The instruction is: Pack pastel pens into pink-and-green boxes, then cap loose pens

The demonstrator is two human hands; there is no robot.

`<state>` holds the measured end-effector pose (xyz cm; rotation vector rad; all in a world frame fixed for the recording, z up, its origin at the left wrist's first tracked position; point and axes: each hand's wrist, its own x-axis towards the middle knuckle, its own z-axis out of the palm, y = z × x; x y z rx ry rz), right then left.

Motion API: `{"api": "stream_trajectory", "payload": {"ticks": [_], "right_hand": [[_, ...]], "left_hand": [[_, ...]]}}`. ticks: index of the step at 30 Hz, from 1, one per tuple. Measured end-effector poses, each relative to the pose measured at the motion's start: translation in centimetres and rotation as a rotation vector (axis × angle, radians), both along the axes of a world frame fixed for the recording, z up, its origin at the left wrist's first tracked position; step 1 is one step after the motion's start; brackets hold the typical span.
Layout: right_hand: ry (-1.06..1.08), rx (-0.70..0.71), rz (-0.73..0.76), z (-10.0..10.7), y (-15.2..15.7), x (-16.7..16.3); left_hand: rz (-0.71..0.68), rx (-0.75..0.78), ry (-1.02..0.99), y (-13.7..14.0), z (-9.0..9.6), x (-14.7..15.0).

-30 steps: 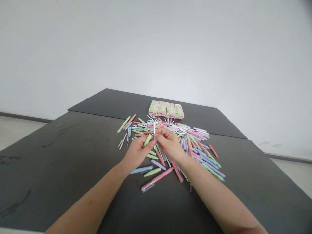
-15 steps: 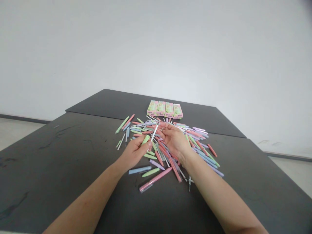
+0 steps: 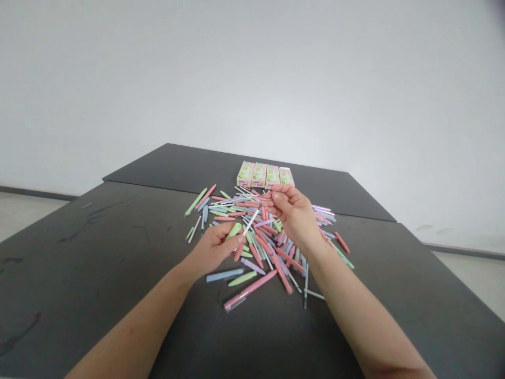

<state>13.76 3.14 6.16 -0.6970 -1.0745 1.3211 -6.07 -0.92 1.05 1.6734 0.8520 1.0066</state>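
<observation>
My left hand [image 3: 215, 247] is closed around a light green pen barrel [image 3: 234, 230], whose open end points up. A white pen refill [image 3: 251, 222] with a dark tip also sits in its fingers, slanting up to the right. My right hand [image 3: 292, 210] is raised over the far side of the pen pile, thumb and fingers pinched together. Whatever is between those fingertips is too small to make out. Under and around both hands lie many loose pen parts in pink, green, blue and purple, including a pink pen [image 3: 250, 290] with a clear clip nearest me.
Several pink-and-green pen boxes [image 3: 259, 175] stand in a row behind the pile. The dark table [image 3: 118, 252] has a seam across its far part, and a pale wall [image 3: 252, 79] rises behind it. White refills [image 3: 306, 287] lie beside my right forearm.
My right hand has moved up and to the right, away from my left hand, uncovering pens beneath it. My left hand keeps its hold on the green barrel and white refill.
</observation>
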Motion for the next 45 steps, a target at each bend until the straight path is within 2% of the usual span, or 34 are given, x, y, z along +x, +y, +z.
{"api": "stream_trajectory", "payload": {"ticks": [3, 10, 16, 22, 26, 32, 45], "right_hand": [[-0.057, 0.032, 0.021, 0.4, 0.0, 0.3], [-0.14, -0.018, 0.191, 1.2, -0.4, 1.1], [-0.266, 0.129, 0.16, 1.1, -0.6, 1.2], [-0.332, 0.157, 0.101, 1.1, -0.6, 1.4], [-0.308, 0.18, 0.194, 0.9, -0.4, 1.9], [-0.391, 0.241, 0.283, 0.9, -0.5, 2.1], [-0.442, 0.289, 0.294, 1.4, -0.9, 2.4]], "left_hand": [[-0.01, 0.005, -0.007, 0.0, 0.0, -0.1], [-0.008, -0.007, -0.019, 0.3, -0.4, -0.3], [-0.045, -0.021, -0.056, 0.3, -0.4, -0.4], [-0.066, -0.042, -0.097, 0.2, -0.3, -0.4], [-0.075, -0.036, -0.095, 0.3, -0.4, -0.4], [-0.067, -0.034, -0.09, 0.4, -0.5, -0.5], [-0.032, -0.044, -0.109, 0.3, -0.4, -0.5]]}}
